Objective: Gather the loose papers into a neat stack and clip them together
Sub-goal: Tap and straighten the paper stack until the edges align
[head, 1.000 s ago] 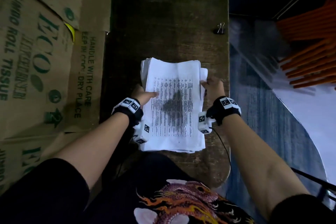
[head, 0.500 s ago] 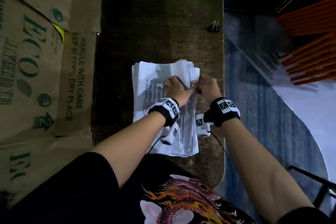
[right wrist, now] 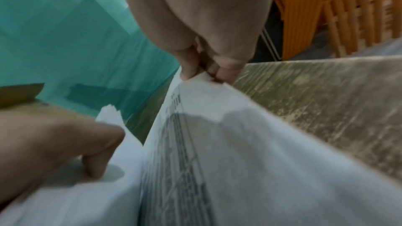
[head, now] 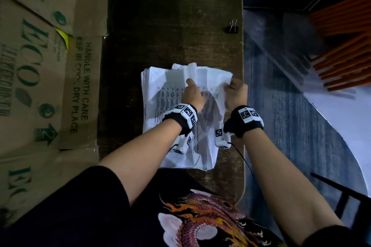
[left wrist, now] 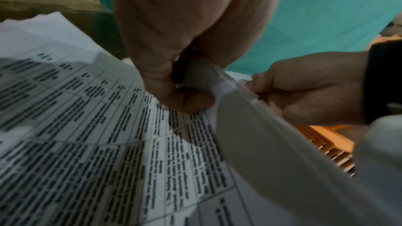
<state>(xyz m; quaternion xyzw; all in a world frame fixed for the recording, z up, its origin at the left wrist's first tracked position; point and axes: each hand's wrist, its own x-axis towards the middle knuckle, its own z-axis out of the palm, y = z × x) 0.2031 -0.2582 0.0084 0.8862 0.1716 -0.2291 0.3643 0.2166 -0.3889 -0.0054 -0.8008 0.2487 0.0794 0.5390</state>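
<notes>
A: Where are the papers?

B: The stack of printed papers (head: 160,94) lies on the dark wooden table (head: 172,16), right under both hands. The top sheet (left wrist: 272,152) is lifted off the stack at its right side and bowed up between the two grips.

A: What has the left hand got?

B: The left hand (head: 192,94) reaches across the stack, thumb and curled fingers closed on the raised sheet near its far edge, as the left wrist view shows. The printed table on the page below sits directly under that grip.

A: And the right hand?

B: The right hand (head: 235,91) pinches the same sheet's far right corner between thumb and fingertips (right wrist: 228,68), at the stack's right edge.

A: The clip?

B: A black binder clip (head: 232,27) sits on the table well beyond the right grip, near the table's right edge, apart from the papers.
</notes>
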